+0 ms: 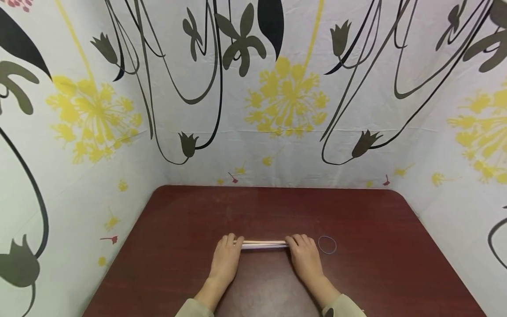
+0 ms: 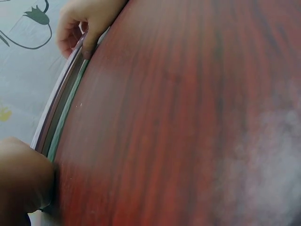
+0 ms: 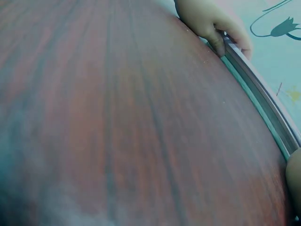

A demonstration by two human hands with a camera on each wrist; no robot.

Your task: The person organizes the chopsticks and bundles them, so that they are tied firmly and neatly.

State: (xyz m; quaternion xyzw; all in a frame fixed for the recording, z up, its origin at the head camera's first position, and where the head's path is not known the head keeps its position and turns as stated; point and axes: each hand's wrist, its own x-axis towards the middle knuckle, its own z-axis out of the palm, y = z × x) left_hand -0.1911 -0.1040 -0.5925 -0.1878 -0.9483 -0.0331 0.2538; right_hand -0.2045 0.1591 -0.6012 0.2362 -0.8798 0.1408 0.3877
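Sticks: a thin pale bundle lying flat on the table, near the front edge, running left to right. Left hand covers the left end, right hand the right end. Fingers of both curl over the bundle; in the wrist views a thumb and fingers pinch it at each end. So both hands hold the sticks, pressed down on the table.

Rubber band: a thin blue loop, flat on the table just right of the right hand, apart from it.

Risks, as I judge them:
- Bundle is loose, nothing binds it; if either pinch slackens the sticks may roll apart or fan out on the smooth top
- Uneven ends could slip past each other when lifted
- Freeing the right hand for the band leaves one end unheld; the bundle could splay
- Thin band, stretched over the end, may snap off or flick away

Writing: none readable. Backdrop cloth shows yellow flowers and black stems, no brand or label
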